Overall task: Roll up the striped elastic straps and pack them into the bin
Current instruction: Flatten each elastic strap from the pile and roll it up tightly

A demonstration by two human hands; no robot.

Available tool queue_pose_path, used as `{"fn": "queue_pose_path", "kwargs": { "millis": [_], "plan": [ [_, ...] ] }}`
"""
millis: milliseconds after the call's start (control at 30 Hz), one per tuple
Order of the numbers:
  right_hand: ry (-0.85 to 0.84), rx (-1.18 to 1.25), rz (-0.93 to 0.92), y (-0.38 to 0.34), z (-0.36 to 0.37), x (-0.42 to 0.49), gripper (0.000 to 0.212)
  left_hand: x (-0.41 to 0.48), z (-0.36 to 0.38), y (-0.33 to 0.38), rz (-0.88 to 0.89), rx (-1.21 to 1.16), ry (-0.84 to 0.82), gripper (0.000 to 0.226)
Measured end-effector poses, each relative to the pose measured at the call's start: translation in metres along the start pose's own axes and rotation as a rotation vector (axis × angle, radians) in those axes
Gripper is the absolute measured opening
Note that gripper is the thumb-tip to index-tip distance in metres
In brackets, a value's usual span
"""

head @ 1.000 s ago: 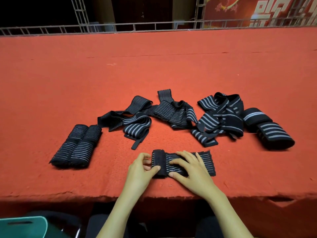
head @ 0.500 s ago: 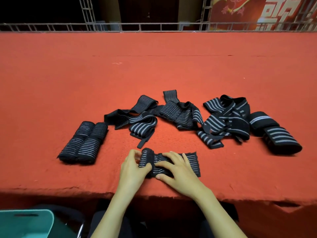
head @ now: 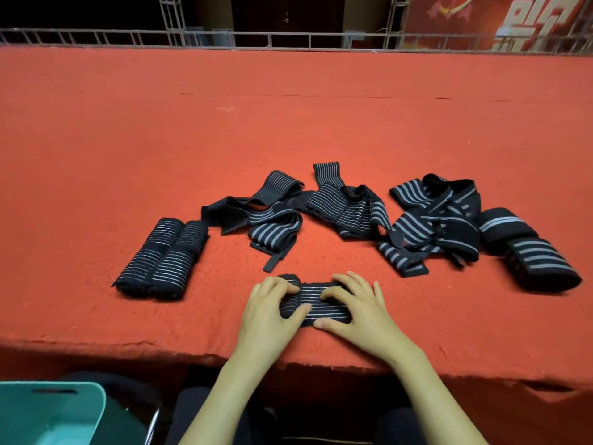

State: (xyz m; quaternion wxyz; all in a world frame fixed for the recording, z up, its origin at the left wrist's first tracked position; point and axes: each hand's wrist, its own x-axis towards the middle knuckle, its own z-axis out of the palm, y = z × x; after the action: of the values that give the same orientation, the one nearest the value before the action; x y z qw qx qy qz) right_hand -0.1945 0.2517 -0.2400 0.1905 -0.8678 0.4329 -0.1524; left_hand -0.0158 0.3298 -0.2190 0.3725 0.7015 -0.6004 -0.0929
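Observation:
A black strap with thin grey stripes (head: 321, 303) lies near the front edge of the red table, partly rolled at its left end. My left hand (head: 268, 313) grips that rolled end, thumb under and fingers over it. My right hand (head: 359, 308) presses the flat remainder down with spread fingers. Two finished rolls (head: 162, 256) lie side by side at the left. Loose tangled straps (head: 340, 207) sit in the middle, and another tangle (head: 433, 220) lies to their right. A teal bin (head: 48, 412) shows at the bottom left, below the table.
Two wider rolled straps with broad stripes (head: 529, 248) lie at the right. The red felt table (head: 288, 123) stretches far back to a metal railing (head: 288, 36). The table's front edge (head: 160, 351) runs just below my wrists.
The roll under my left hand has grown and moved right, leaving less flat strap showing. My right hand has slid closer to the left one. The view has shifted slightly.

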Motion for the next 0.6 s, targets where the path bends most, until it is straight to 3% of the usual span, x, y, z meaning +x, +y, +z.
{"fn": "queue_pose_path", "kwargs": {
  "millis": [100,200,267,433,600],
  "plan": [
    [0.044,0.034,0.002,0.011,-0.003,-0.005,0.064,0.001,0.001,0.004,0.017,-0.100,-0.027,0.009],
    [0.071,0.034,-0.012,0.012,-0.001,-0.007,0.061,0.001,-0.010,0.001,-0.103,-0.306,-0.113,0.039],
    [0.081,0.042,-0.015,0.014,0.000,-0.007,0.059,0.001,-0.017,-0.006,-0.171,-0.402,-0.121,0.044],
    [0.084,0.043,-0.020,0.015,0.003,-0.007,0.057,-0.002,-0.013,-0.012,-0.376,-0.380,-0.112,0.033],
    [0.090,0.060,-0.015,0.014,0.002,-0.009,0.059,-0.001,-0.002,0.002,-0.344,-0.315,-0.094,0.034]
  ]
}}
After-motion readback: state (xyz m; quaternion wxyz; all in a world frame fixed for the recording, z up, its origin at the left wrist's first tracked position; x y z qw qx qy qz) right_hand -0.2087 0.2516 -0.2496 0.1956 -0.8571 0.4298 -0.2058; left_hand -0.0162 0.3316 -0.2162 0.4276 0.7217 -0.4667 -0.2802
